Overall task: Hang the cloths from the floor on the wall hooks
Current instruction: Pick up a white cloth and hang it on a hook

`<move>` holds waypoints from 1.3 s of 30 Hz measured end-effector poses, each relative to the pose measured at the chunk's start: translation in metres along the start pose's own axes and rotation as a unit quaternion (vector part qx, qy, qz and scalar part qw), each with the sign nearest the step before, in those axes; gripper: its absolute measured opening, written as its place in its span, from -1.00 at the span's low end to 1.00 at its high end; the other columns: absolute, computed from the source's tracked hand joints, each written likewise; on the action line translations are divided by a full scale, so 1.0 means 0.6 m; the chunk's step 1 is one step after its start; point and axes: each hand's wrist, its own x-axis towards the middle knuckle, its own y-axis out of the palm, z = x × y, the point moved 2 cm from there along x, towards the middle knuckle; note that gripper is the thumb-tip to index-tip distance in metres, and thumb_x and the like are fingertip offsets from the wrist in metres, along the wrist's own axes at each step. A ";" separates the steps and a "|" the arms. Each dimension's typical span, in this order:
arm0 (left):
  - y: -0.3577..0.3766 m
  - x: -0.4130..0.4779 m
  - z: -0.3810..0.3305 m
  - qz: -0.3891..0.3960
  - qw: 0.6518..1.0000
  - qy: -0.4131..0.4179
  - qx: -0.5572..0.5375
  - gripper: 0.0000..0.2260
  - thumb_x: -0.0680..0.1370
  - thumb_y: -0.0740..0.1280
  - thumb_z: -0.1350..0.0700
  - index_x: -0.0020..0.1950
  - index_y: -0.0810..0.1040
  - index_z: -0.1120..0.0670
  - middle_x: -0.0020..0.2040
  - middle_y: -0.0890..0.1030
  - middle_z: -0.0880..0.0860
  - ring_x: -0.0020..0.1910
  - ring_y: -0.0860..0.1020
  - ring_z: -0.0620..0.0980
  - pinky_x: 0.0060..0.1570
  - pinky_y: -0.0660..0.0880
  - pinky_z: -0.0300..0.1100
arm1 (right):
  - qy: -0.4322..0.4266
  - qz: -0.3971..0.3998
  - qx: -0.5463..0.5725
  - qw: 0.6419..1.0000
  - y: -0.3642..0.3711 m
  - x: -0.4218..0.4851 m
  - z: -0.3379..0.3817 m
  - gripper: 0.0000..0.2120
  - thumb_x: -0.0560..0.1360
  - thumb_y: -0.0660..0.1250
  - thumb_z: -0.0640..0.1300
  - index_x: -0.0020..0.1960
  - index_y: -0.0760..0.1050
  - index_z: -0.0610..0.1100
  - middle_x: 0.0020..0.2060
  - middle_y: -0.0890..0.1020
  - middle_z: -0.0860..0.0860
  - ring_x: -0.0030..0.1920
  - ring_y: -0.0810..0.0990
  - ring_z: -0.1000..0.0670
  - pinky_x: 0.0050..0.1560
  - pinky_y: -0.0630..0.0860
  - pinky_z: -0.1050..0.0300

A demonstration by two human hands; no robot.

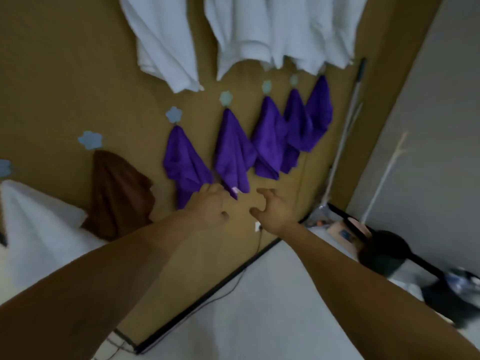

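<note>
Five purple cloths (270, 141) hung in a row on pale flower-shaped hooks (174, 114) along the tan wall (52, 74); a brown cloth (117, 193) and a white cloth (33, 219) hung from further hooks to the left, and large white towels (272, 29) draped above. Both hands reached toward the wall beneath the row. The left hand (210, 203) lay with its knuckles against the lower hems of the leftmost purple cloth (184, 165) and the second purple cloth (233, 157); its fingertips were hidden, so whether it pinched a hem could not be told. The right hand (272, 206) was spread with loosely curled fingers and held nothing. No cloth showed on the visible floor (259, 307), so the hanging looked close to done.

The risk lay in the left hand; each cloth seemed to hang from a single gathered point, so a pull on a hem could drag it off its hook and back to the floor. A dark cable (233, 284) trailing along the skirting might catch a foot; the view was blurred, so fine detail stayed uncertain.
</note>
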 end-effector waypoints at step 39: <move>0.875 0.478 -1.044 0.459 0.871 0.140 -0.111 -0.39 0.52 0.25 -0.07 0.53 0.14 0.00 0.43 0.31 0.10 0.36 0.34 0.11 0.26 0.35 -0.05 | 0.491 0.071 0.017 0.868 -0.285 -0.147 -1.318 -0.48 0.51 0.33 0.00 0.44 0.32 -0.02 0.41 0.32 -0.05 0.37 0.35 -0.09 0.31 0.40 0.00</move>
